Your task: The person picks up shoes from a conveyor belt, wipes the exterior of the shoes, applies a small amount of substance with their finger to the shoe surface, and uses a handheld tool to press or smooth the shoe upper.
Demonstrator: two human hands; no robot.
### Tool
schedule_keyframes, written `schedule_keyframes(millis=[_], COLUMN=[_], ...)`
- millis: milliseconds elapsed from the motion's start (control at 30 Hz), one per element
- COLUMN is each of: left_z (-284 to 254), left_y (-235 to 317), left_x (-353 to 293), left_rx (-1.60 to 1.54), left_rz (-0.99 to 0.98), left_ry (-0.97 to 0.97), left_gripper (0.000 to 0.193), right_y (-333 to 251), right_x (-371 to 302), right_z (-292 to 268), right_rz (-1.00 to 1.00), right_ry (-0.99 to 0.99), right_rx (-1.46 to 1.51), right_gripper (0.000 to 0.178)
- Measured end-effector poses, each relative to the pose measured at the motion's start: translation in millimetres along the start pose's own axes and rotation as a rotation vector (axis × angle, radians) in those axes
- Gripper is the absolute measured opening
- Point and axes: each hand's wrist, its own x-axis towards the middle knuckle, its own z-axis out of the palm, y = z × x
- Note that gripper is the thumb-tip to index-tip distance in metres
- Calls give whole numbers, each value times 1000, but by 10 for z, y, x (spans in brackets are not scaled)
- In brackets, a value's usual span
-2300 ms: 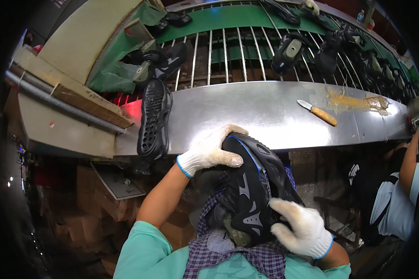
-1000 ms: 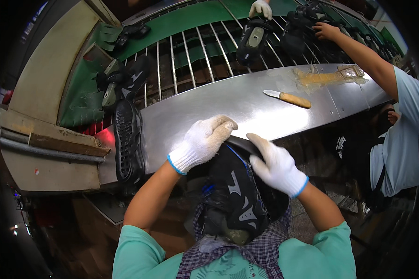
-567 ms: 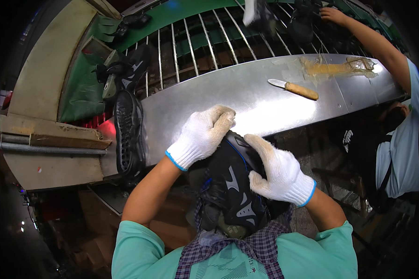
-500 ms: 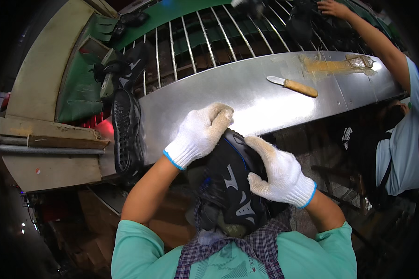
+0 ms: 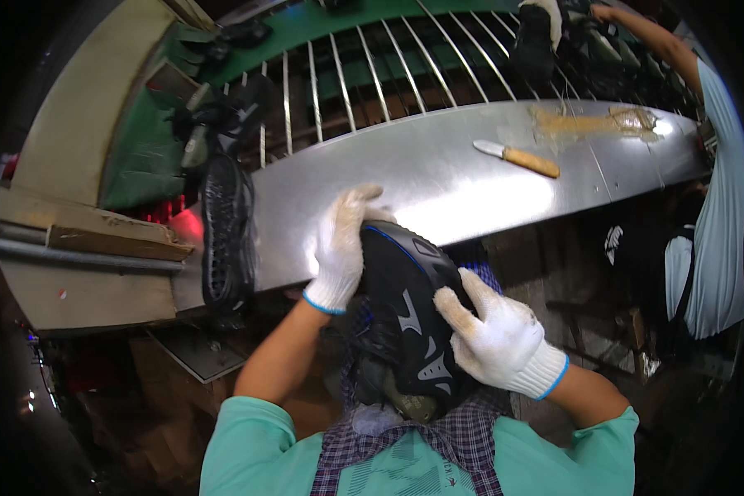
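Observation:
A black shoe [image 5: 397, 285] with grey markings and a blue line along its sole edge lies against my apron, its toe pointing away from me. In a white knitted glove, my left hand [image 5: 341, 244] is wrapped about the toe end, its fingers reaching over the far side and partly hidden. My right hand [image 5: 498, 335], gloved likewise, grips the shoe's right side along the sole, thumb and forefinger a little apart. The heel end rests low against my body, beside some crumpled greyish stuffing [image 5: 376, 420].
A knife [image 5: 517, 158] with a wooden handle lies on the metal ledge [image 5: 306, 182]. Another black shoe [image 5: 223, 231] stands at the ledge's left end, sole showing. Metal rollers [image 5: 380, 74] run beyond. At right, a co-worker's arm [image 5: 657, 41] reaches toward dark shoes [image 5: 537, 50].
My left hand has turned more upright, moving left around the toe. The right hand has slid down and right along the shoe's side. The co-worker's hand has shifted, and shoes appear on the far rollers.

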Motion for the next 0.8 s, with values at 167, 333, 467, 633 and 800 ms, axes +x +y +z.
schedule_keyframes(millis=[167,333,467,633,800], left_z=[68,215,285,139,117], left_y=[-3,525,740,738,863], left_x=[-166,-260,-364,-592,-621], left_rx=[-250,-239,-223,-192,-215], left_rz=[-140,101,186,77,55], left_ry=[147,1,49,53,36], left_gripper=[69,56,55,51,52], right_y=[260,118,-17,-65,158], right_x=[258,970,1285,871,69], right_z=[-74,-390,-489,-280,-80], right_rz=[-71,-31,-76,-126,142], right_ry=[190,61,-111,-61,-138], right_rx=[327,564,323,385,552], right_gripper=[42,40,43,49,77])
